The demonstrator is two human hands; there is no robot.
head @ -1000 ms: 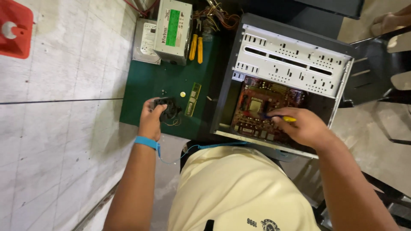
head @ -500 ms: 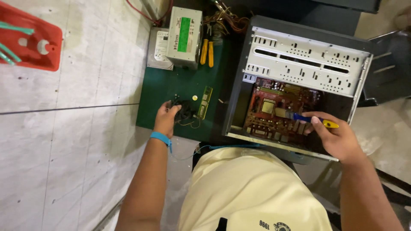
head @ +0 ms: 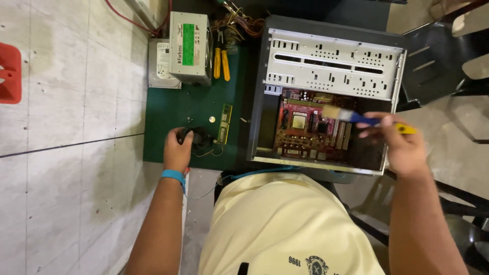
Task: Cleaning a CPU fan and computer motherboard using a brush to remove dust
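on green mat [head: 168, 112], left hand [head: 178, 150] grips black fan [head: 201, 138]; right hand [head: 402, 145] clasps brush [head: 356, 118] over motherboard [head: 305, 127].

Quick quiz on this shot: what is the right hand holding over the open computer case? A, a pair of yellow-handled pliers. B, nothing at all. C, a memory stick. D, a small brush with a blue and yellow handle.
D: the right hand grips a small brush by its blue and yellow handle, with the bristles over the red motherboard inside the open computer case.
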